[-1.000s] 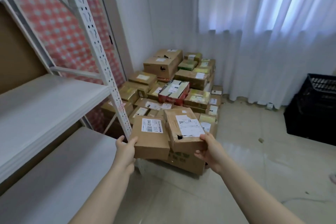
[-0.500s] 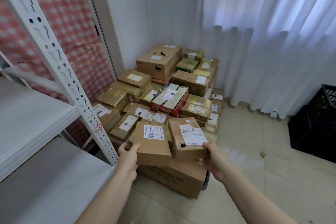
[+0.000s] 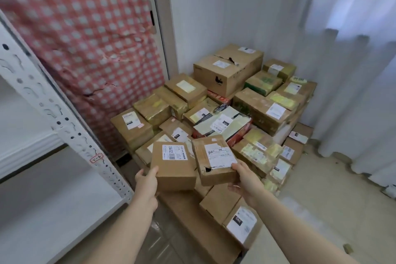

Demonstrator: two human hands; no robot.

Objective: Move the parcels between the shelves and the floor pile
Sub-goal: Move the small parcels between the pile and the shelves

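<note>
Two small brown cardboard parcels are held side by side over the near edge of the floor pile of taped cardboard boxes (image 3: 246, 109). The left hand (image 3: 145, 184) grasps the flat brown parcel with the white barcode label (image 3: 173, 167) at its near left corner: the thumb lies against the box and the other fingers are hidden beneath it. The right hand (image 3: 246, 182) grasps the brown parcel with the white shipping label and a torn hole in its near side (image 3: 216, 161) at its near right corner, with the thumb on top and the fingers curled under. Whether either parcel rests on the pile cannot be told. To the left of the pile stands a white perforated metal upright (image 3: 53, 118) carrying white shelf boards (image 3: 53, 210). Behind the pile on the left hangs a red-and-white checked cloth (image 3: 85, 38), and to the right of the pile hangs a white curtain (image 3: 353, 70)
</note>
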